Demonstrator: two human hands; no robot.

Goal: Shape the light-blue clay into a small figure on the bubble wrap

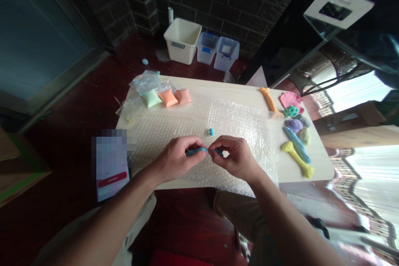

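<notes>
A thin strip of teal modelling clay (pixel 195 150) stretches between my two hands, low over the bubble wrap (pixel 243 124). My left hand (pixel 179 158) pinches its left part between thumb and fingers. With thumb and fingertips pressed together, my right hand (pixel 235 158) grips the clay's right end, where a darker bit shows under the fingers. The two sets of fingertips almost meet. Just beyond them, a small teal clay piece (pixel 211 131) rests on the bubble wrap.
At the table's (pixel 199 83) far left lie a green clay packet (pixel 151 98), an orange one (pixel 168 98) and a peach one (pixel 183 96). Shaped clay pieces line the right side, including a yellow bone (pixel 298 159) and an orange bone (pixel 269 100). A tablet-like screen (pixel 112 170) is at left.
</notes>
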